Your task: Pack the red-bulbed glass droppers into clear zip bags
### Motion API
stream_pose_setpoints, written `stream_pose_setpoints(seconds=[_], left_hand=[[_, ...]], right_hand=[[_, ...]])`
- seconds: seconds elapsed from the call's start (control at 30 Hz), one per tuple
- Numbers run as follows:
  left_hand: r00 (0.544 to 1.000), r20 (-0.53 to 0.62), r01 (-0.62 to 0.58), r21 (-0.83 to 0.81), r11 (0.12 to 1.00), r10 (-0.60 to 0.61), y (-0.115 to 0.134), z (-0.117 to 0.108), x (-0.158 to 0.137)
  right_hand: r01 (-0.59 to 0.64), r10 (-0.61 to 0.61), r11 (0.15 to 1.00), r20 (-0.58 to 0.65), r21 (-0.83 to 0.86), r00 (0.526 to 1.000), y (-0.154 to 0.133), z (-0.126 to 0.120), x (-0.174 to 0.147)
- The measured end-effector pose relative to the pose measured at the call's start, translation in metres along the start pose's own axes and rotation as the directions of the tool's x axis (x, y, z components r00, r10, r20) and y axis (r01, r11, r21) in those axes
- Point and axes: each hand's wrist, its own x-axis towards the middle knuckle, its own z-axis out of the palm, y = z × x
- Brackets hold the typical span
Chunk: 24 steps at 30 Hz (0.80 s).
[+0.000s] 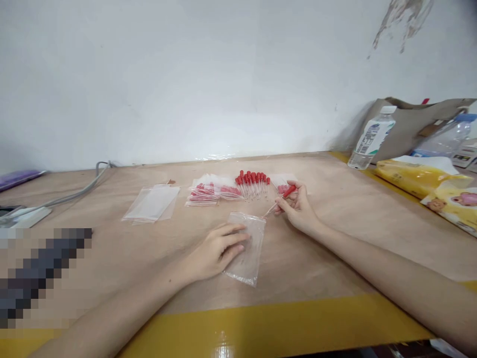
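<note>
A clear zip bag lies flat on the table in front of me. My left hand rests on its left side with the fingers stretched out and apart. In a pinch, my right hand holds a dropper with a red bulb. Its thin clear tip points down and left, close to the bag's upper right corner; whether it is inside the bag I cannot tell. Behind the bag, several red-bulbed droppers lie side by side. Filled bags with red bulbs showing through are left of them, and another filled bag lies right.
Flat clear bags are stacked at the left. A grey cable runs along the far left. To the right stand a water bottle and a grey bag, near yellow packets. A white wall borders the table's back.
</note>
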Motion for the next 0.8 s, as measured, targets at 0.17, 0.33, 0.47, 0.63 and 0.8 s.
stream_pose_setpoints(seconds=[0.17, 0.33, 0.47, 0.63, 0.8], left_hand=[[0.989, 0.142, 0.033, 0.045, 0.998, -0.039, 0.005, 0.002, -0.002], [0.969, 0.229, -0.081, -0.049, 0.995, 0.09, -0.007, -0.008, 0.0], [0.979, 0.177, -0.103, 0.004, 0.995, 0.101, -0.006, -0.012, 0.0], [0.995, 0.093, -0.043, -0.026, 0.999, 0.045, -0.003, -0.006, 0.0], [0.998, 0.062, 0.007, -0.014, 1.0, -0.006, -0.001, 0.0, -0.001]], right_hand=[[0.074, -0.074, 0.997, 0.02, 0.007, 0.997, 0.008, 0.003, -0.002], [0.062, -0.062, 0.998, 0.034, 0.016, 0.997, 0.01, 0.0, -0.004], [-0.014, 0.013, 0.999, 0.045, 0.033, 0.999, 0.006, -0.002, -0.008], [-0.128, 0.124, 0.99, 0.055, 0.062, 0.991, -0.006, -0.001, -0.015], [-0.252, 0.235, 0.959, 0.135, 0.127, 0.963, -0.009, 0.002, -0.019]])
